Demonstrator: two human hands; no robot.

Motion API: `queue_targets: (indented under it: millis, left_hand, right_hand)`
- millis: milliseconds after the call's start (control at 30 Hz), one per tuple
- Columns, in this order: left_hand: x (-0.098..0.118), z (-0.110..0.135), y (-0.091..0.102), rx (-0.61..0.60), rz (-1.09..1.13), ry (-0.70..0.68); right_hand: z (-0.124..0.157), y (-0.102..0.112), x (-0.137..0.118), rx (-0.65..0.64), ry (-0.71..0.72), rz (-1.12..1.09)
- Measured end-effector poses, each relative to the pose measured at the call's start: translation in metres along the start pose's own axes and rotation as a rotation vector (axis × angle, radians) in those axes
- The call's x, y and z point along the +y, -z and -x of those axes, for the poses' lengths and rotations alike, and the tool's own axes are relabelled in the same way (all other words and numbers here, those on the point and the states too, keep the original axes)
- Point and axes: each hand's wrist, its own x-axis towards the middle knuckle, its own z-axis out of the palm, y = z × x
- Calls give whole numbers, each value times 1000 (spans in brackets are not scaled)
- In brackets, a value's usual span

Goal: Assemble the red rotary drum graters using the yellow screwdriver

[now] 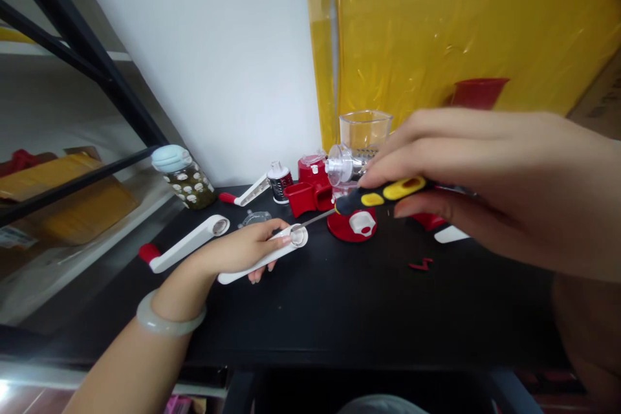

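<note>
- Fingers of my right hand press together on a screwdriver, with the thumb under its handle.
- Left hand: thumb above and fingers curled below, I grip a white crank near its round end.
- Position: the crank is aslant over the black desk, left of centre. The screwdriver's shaft slopes down to the round socket; whether its tip is seated or merely touching, I cannot tell.
- Progress, in my judgement: partway. Tool and socket already meet, but the work there looks unfinished. No red grip shows at the crank's opposite end, whereas a second crank and a third crank each carry one.
- Still separate from my crank: a drum beside the red body, a clear hopper behind, and a red base with a white piece on it.
- Near my right hand: a small red scrap on the desk, apparently unused so far.
</note>
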Motion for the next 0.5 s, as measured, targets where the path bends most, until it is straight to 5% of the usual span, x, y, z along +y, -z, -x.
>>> queue_targets:
  millis: [367, 500]
  left_hand:
    - [1, -1, -1, 0, -32, 18]
    - [1, -1, -1, 25, -63, 25]
  right_hand:
    - [-2, -3, -9, 39, 37, 174]
    - [-8, -10, -24, 87, -81, 329]
